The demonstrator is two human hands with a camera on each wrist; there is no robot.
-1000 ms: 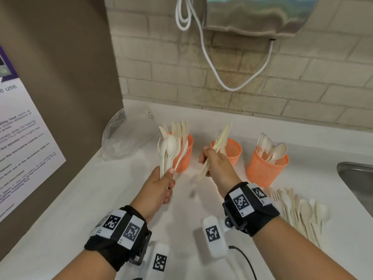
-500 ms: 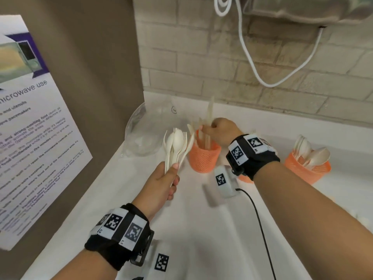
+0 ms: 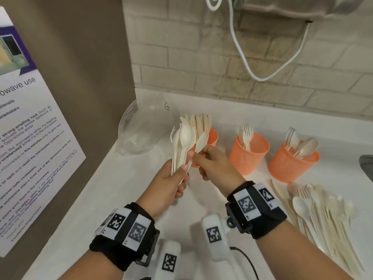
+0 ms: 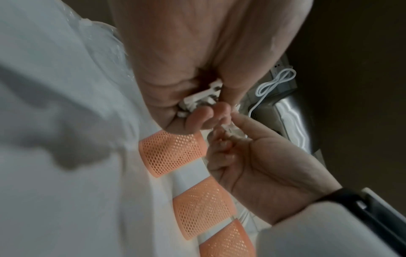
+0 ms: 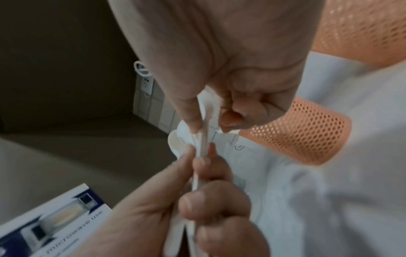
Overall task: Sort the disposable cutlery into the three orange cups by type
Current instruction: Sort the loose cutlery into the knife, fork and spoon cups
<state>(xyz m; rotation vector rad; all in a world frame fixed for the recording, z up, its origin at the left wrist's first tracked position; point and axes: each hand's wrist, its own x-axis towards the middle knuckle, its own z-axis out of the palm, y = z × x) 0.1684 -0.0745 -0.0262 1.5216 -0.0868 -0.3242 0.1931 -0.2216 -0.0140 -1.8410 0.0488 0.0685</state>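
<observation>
My left hand [image 3: 175, 179] grips a bunch of pale cutlery [image 3: 182, 145] upright, spoons and forks mixed. My right hand [image 3: 203, 158] pinches the handle of one spoon [image 3: 201, 141] in that bunch, thumb against forefinger; the right wrist view shows the spoon [image 5: 205, 128] between the fingertips. Three orange mesh cups stand along the back: the left cup [image 3: 213, 136] holds knives and is partly hidden by the bunch, the middle cup [image 3: 249, 153] holds forks, the right cup [image 3: 292, 160] holds spoons. In the left wrist view the cups [image 4: 173, 153] lie below both hands.
A loose pile of unsorted cutlery [image 3: 321, 211] lies on the white counter [image 3: 113, 199] at the right. A clear plastic bag [image 3: 141, 130] sits in the back left corner. A poster [image 3: 26, 138] hangs on the left wall. A steel sink edge [image 3: 368, 166] shows at far right.
My right hand let a knife go into the left cup, drew back, and now pinches a spoon in the bunch. The left hand kept its grip.
</observation>
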